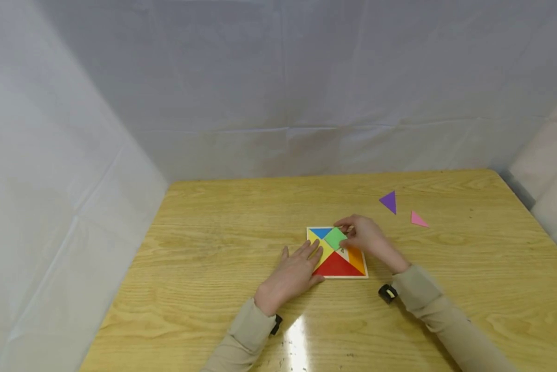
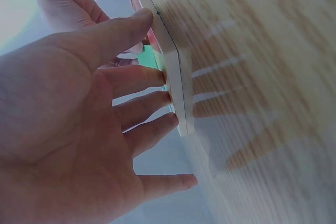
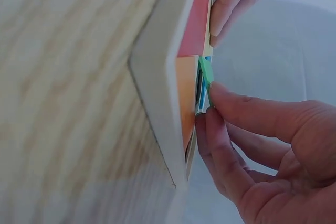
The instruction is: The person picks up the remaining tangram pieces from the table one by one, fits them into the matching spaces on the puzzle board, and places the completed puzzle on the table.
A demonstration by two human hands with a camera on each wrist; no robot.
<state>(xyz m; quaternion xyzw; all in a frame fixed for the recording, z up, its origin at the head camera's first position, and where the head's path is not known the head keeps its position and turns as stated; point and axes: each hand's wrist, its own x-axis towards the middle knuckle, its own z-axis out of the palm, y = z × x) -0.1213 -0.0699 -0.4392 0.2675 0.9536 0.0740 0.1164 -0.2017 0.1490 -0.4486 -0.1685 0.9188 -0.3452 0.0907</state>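
Note:
A square tangram tray [image 1: 337, 277] with a pale rim lies on the table, holding a red triangle [image 1: 338, 266], a yellow triangle [image 1: 325, 255], a blue piece [image 1: 320, 232] and an orange piece [image 1: 356, 260]. My right hand [image 1: 364, 236] pinches a green square [image 1: 335, 238] between thumb and fingers. In the right wrist view the green square [image 3: 206, 74] is tilted, its one edge at the tray. My left hand [image 1: 291, 274] rests on the tray's left side with fingers spread, fingertips on the yellow triangle. Part of the bare tray bottom shows beside the orange piece.
A purple triangle [image 1: 389, 202] and a smaller pink triangle [image 1: 418, 219] lie on the wooden table [image 1: 204, 248], beyond the tray to the right. Pale sheeting [image 1: 278, 93] hangs behind the table and at its sides.

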